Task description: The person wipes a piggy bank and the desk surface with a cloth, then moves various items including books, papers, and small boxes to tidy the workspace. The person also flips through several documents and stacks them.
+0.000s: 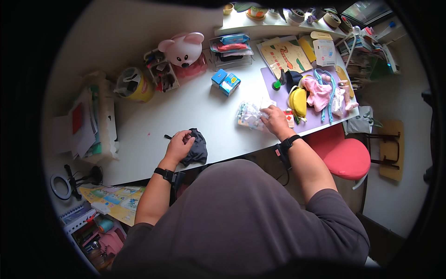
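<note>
My left hand (179,146) lies over the left side of a dark grey fabric pouch (197,150) near the table's front edge. Its fingers are curled, and whether they pinch the cloth I cannot tell. A short black cord end (168,136) sticks out to the left of that hand. Further right, my right hand (277,120) has its fingers on the right part of a clear plastic bag (249,113) with small multicoloured items inside. A red and white card box (289,118) lies just right of this hand.
Behind the bag stands a blue box (226,82). On a purple mat (270,78) are a yellow pouch (298,101), pink cloth (317,92) and a green-capped bottle (277,84). A pink bear-shaped container (184,52) and a yellow tub (136,85) stand at the back. A red chair (348,155) is at right.
</note>
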`<state>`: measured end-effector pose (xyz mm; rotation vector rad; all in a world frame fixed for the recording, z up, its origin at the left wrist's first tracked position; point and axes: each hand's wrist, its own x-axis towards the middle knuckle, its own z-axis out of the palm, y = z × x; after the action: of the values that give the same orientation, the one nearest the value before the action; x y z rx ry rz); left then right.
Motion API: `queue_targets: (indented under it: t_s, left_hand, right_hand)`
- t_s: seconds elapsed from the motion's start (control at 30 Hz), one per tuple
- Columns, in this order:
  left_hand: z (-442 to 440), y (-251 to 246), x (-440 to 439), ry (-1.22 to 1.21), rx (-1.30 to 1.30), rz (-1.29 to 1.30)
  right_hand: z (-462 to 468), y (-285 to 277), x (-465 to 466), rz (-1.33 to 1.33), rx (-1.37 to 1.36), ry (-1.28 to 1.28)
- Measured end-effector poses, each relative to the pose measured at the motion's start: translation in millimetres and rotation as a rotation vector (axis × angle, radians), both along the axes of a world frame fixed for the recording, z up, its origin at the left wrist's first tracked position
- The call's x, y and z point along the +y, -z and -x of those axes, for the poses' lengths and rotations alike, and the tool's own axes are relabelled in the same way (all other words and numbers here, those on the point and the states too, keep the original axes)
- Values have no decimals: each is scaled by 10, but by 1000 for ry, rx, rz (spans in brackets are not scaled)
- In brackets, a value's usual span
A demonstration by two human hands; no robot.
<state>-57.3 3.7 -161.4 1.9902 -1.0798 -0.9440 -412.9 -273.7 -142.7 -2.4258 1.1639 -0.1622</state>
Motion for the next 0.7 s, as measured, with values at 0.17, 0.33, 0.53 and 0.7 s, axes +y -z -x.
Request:
queue_targets:
  t_s: [0.17,0.33,0.53,0.7]
  left_hand:
    - [335,-68,-85,-35,42,9]
    - [671,-206,-150,-56,101,-40]
    - [844,-362,-167,-120,211,-85]
    - [744,-366,103,-212,-65,-122]
  right_hand:
    - [52,-56,-169,-255,-271,-50]
    - [-349,-299,-211,-397,-314,-245]
    - [-1337,-477,-56,-318,-353,-553]
    - [-2536,-552,166,-134,-334,-832]
